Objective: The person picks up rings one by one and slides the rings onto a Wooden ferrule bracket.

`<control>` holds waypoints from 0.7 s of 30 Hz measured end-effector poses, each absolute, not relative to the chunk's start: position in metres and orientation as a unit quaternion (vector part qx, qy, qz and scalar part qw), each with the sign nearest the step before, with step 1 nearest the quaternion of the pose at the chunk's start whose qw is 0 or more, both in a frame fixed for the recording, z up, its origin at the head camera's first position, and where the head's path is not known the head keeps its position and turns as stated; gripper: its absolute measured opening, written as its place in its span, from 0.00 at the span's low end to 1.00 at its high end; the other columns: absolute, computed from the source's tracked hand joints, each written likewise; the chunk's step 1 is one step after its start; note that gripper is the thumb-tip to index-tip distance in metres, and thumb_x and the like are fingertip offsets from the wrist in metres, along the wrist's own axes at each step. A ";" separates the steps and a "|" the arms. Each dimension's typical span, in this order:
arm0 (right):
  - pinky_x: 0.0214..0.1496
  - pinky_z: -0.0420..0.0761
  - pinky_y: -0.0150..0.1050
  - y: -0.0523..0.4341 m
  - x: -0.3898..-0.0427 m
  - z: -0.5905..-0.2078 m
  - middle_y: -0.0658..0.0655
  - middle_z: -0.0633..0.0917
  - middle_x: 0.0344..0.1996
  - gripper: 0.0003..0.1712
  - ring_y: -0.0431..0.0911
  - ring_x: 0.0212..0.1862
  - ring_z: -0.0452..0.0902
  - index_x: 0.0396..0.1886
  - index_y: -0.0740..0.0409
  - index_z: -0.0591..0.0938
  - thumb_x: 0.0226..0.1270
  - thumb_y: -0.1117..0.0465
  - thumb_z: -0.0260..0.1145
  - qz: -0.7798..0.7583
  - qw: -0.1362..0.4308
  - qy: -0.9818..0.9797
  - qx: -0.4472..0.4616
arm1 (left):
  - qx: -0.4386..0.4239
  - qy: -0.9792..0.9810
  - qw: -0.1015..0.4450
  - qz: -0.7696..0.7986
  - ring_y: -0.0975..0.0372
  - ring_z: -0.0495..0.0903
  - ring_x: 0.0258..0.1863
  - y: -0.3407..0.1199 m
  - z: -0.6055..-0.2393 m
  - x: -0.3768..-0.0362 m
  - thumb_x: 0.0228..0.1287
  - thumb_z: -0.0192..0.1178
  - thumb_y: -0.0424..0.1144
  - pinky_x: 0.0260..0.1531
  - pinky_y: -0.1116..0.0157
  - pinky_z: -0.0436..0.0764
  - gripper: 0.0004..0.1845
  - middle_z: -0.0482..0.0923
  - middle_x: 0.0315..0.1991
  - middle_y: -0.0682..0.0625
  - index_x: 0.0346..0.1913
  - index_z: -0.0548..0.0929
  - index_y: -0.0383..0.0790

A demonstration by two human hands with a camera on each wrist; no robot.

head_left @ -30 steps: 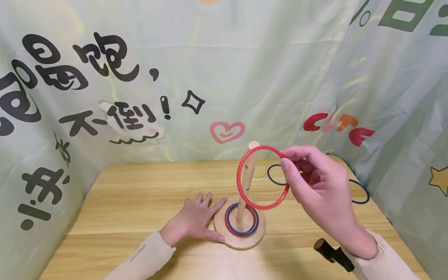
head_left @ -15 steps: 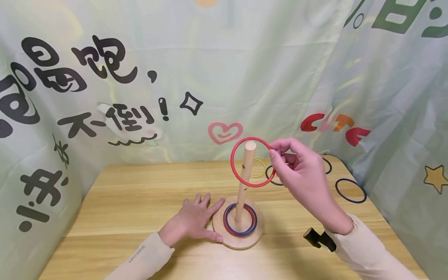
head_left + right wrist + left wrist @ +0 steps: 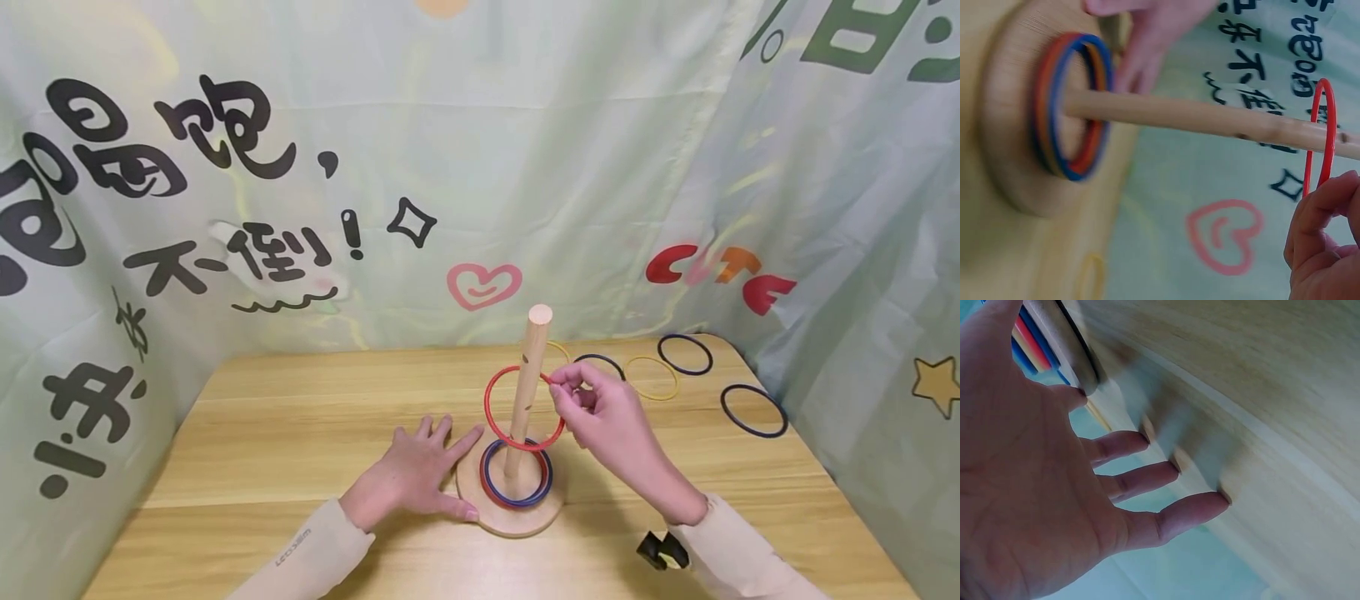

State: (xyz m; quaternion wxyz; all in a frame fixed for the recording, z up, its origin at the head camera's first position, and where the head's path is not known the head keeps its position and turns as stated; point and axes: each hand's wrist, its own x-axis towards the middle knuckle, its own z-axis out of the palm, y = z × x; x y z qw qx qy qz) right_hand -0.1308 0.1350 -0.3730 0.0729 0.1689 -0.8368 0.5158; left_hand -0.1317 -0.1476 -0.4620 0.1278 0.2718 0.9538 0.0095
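Observation:
My right hand [image 3: 613,427] pinches a thin red ring [image 3: 487,407] at its right side. The right wrist view has this ring encircling the upright wooden peg [image 3: 1179,117], partway down from the top. Around the peg's foot, on the round wooden base [image 3: 517,524], lies a stack of several rings [image 3: 1054,137], blue uppermost with red and orange-yellow beneath. My left hand [image 3: 416,468] is spread beside the base, thumb and index finger at its left edge. In the left wrist view the other fingertips [image 3: 1210,503] meet the tabletop.
Behind the peg and to the right, loose rings lie on the wooden table [image 3: 262,433]: a yellow ring [image 3: 677,383], a blue ring [image 3: 711,358], another blue ring [image 3: 786,417] and others partly hidden by my right hand. A printed curtain [image 3: 585,167] surrounds the table.
My right hand has carried the red ring leftward and up to the peg's top, then down around the peg. The left hand stays at the base.

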 end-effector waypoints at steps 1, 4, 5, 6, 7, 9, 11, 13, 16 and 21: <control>0.13 0.66 0.34 0.135 -0.131 -0.380 0.52 0.78 0.21 0.02 0.41 0.13 0.69 0.43 0.49 0.83 0.74 0.60 0.67 0.515 0.066 -0.839 0.164 | 0.272 0.954 0.128 0.012 0.32 0.59 0.74 -0.147 -0.462 -0.132 0.46 0.52 0.88 0.56 0.25 0.67 0.64 0.56 0.79 0.34 0.84 0.49 0.61; 0.12 0.65 0.33 0.137 -0.130 -0.398 0.52 0.79 0.21 0.03 0.40 0.12 0.68 0.43 0.49 0.83 0.74 0.62 0.67 0.514 0.050 -0.842 0.155 | 0.272 0.953 0.130 0.015 0.31 0.59 0.74 -0.147 -0.462 -0.132 0.46 0.52 0.88 0.56 0.25 0.66 0.64 0.55 0.79 0.34 0.84 0.49 0.61; 0.12 0.64 0.32 0.137 -0.130 -0.404 0.51 0.80 0.23 0.04 0.40 0.12 0.68 0.43 0.50 0.83 0.73 0.64 0.67 0.513 0.047 -0.843 0.153 | 0.272 0.953 0.131 0.014 0.31 0.59 0.74 -0.146 -0.462 -0.132 0.46 0.52 0.88 0.56 0.25 0.66 0.65 0.55 0.79 0.34 0.84 0.49 0.60; 0.12 0.65 0.32 0.137 -0.129 -0.409 0.51 0.80 0.23 0.05 0.40 0.13 0.68 0.43 0.50 0.83 0.73 0.65 0.67 0.513 0.044 -0.844 0.153 | 0.271 0.954 0.131 0.014 0.31 0.59 0.74 -0.146 -0.462 -0.132 0.45 0.52 0.88 0.56 0.25 0.66 0.65 0.55 0.79 0.34 0.84 0.49 0.60; 0.12 0.65 0.31 0.137 -0.129 -0.414 0.51 0.80 0.24 0.06 0.39 0.13 0.69 0.43 0.51 0.84 0.73 0.66 0.67 0.512 0.042 -0.844 0.153 | 0.269 0.954 0.132 0.013 0.31 0.59 0.74 -0.146 -0.462 -0.132 0.45 0.52 0.88 0.56 0.25 0.66 0.65 0.55 0.79 0.34 0.84 0.49 0.60; 0.13 0.66 0.31 0.137 -0.128 -0.424 0.51 0.81 0.27 0.06 0.38 0.15 0.70 0.43 0.52 0.84 0.72 0.67 0.67 0.508 0.037 -0.847 0.151 | 0.267 0.954 0.133 0.010 0.31 0.59 0.74 -0.147 -0.461 -0.132 0.44 0.53 0.88 0.56 0.25 0.66 0.65 0.55 0.80 0.34 0.84 0.49 0.60; 0.14 0.68 0.31 0.137 -0.127 -0.432 0.51 0.81 0.28 0.06 0.38 0.16 0.71 0.43 0.54 0.84 0.71 0.68 0.67 0.503 0.032 -0.850 0.150 | 0.267 0.955 0.132 0.012 0.31 0.59 0.74 -0.147 -0.461 -0.131 0.44 0.53 0.88 0.56 0.25 0.67 0.65 0.55 0.79 0.34 0.84 0.50 0.60; 0.16 0.71 0.31 0.137 -0.127 -0.440 0.50 0.81 0.28 0.05 0.37 0.19 0.73 0.43 0.57 0.84 0.70 0.68 0.67 0.498 0.028 -0.854 0.148 | 0.268 0.954 0.132 0.015 0.32 0.59 0.74 -0.147 -0.461 -0.131 0.45 0.54 0.88 0.56 0.25 0.67 0.65 0.56 0.79 0.34 0.84 0.50 0.60; 0.17 0.73 0.31 0.137 -0.127 -0.450 0.51 0.81 0.29 0.05 0.37 0.20 0.74 0.43 0.60 0.85 0.70 0.69 0.67 0.492 0.016 -0.857 0.150 | 0.270 0.954 0.130 0.021 0.31 0.60 0.74 -0.148 -0.460 -0.131 0.45 0.54 0.87 0.55 0.26 0.68 0.65 0.57 0.79 0.34 0.84 0.50 0.60; 0.13 0.70 0.32 0.136 -0.126 -0.462 0.51 0.80 0.28 0.07 0.38 0.15 0.71 0.44 0.58 0.84 0.70 0.70 0.65 0.497 -0.015 -0.856 0.141 | 0.271 0.954 0.126 0.017 0.31 0.61 0.73 -0.148 -0.459 -0.131 0.46 0.55 0.87 0.55 0.26 0.68 0.64 0.57 0.79 0.34 0.84 0.51 0.59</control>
